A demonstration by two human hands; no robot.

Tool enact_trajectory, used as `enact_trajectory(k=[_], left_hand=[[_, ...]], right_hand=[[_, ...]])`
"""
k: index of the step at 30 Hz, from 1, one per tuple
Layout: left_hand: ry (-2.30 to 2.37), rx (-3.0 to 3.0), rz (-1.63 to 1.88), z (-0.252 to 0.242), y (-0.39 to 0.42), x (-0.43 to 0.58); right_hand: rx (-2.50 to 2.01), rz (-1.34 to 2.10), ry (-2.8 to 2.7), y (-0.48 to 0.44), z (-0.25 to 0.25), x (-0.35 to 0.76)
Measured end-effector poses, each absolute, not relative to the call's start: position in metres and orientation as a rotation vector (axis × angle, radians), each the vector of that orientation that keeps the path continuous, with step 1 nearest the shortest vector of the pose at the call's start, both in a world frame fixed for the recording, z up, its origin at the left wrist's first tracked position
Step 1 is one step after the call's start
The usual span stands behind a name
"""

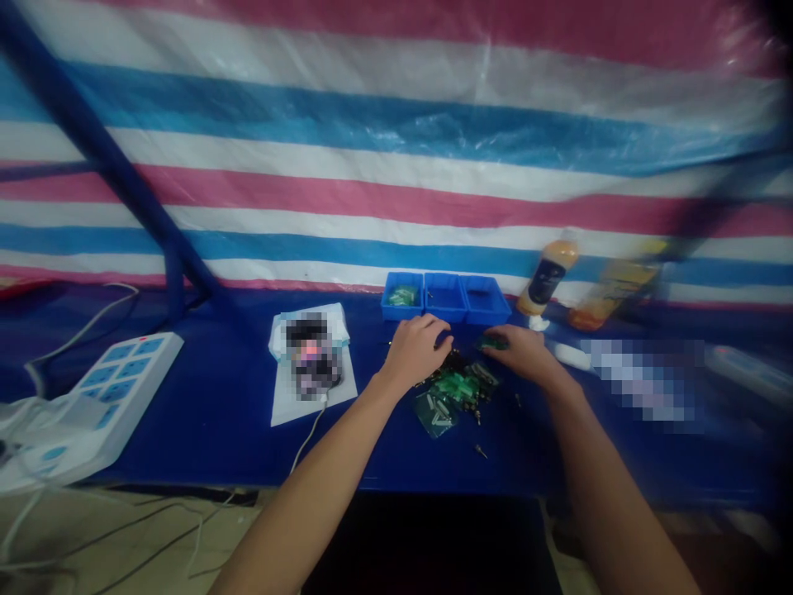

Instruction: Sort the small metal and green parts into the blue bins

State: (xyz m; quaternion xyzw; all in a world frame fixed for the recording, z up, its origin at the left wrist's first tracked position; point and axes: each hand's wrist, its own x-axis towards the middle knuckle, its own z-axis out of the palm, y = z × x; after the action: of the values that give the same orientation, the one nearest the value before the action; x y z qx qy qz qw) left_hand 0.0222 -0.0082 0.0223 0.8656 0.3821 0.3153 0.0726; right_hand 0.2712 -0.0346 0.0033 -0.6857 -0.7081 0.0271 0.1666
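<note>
A mixed pile of small metal pieces (pixel 477 413) and clear green-looking plastic packets (pixel 462 384) lies on the blue tabletop between my hands. My left hand (pixel 420 349) rests at the pile's upper left edge, its bent fingers apart with a gap toward the thumb. At the upper right of the pile, my right hand (pixel 519 351) pinches a small green packet (pixel 492 340) between thumb and fingers. A clear bag of white tube-like pieces (pixel 437 413) lies at the near side. One loose metal piece (pixel 481 451) sits closer to me.
Behind the hands stand three joined blue bins (pixel 444 307); the left one holds clear packets (pixel 402 296). Bottles (pixel 548 277) stand at right. A phone (pixel 313 355) with a cable lies on white paper (pixel 285 405). A power strip (pixel 124 397) occupies the left.
</note>
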Motion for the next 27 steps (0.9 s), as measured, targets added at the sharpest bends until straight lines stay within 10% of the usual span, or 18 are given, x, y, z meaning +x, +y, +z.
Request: enact_trajectory(k=[10, 27], left_hand=[[2.276, 1.735, 1.378, 0.043, 0.005, -0.015], [1.654, 2.285, 1.616, 0.033, 0.018, -0.02]], right_hand=[[-2.233, -0.052, -1.904, -0.04, 0.008, 0.259], [-2.256, 0.004, -1.779, -0.036, -0.002, 0.26]])
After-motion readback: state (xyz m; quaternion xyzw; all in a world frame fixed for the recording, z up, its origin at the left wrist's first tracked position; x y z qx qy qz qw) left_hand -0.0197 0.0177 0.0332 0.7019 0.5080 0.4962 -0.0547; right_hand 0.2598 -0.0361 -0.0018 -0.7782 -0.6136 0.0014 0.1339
